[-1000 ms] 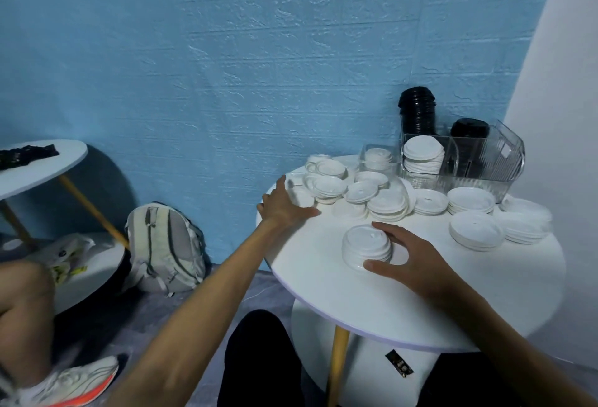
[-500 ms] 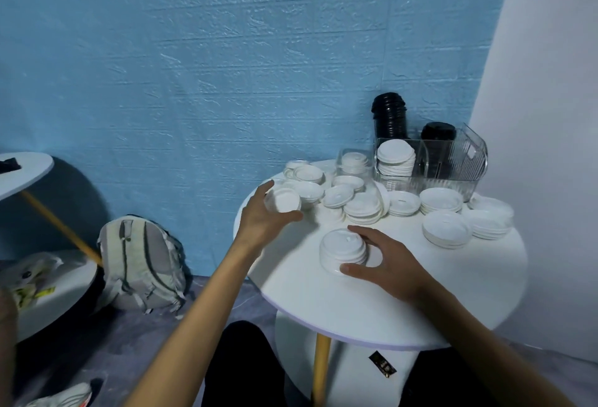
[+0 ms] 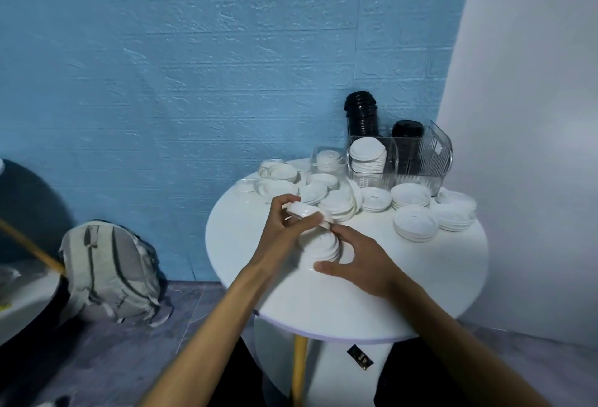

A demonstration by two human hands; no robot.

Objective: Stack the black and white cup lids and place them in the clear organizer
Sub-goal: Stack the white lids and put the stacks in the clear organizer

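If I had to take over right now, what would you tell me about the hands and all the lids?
Left hand: pinches one white lid, tilted, just above the small stack.
Right hand: fingers curve round that small stack on the white table, steadying it.
Done: the clear organizer at the back already holds a pile of white lids and black lids; a taller black stack stands at its rear.
Left: seat the held lid, gather the loose white lids and piles across the table, stack them, move the stacks into the organizer.
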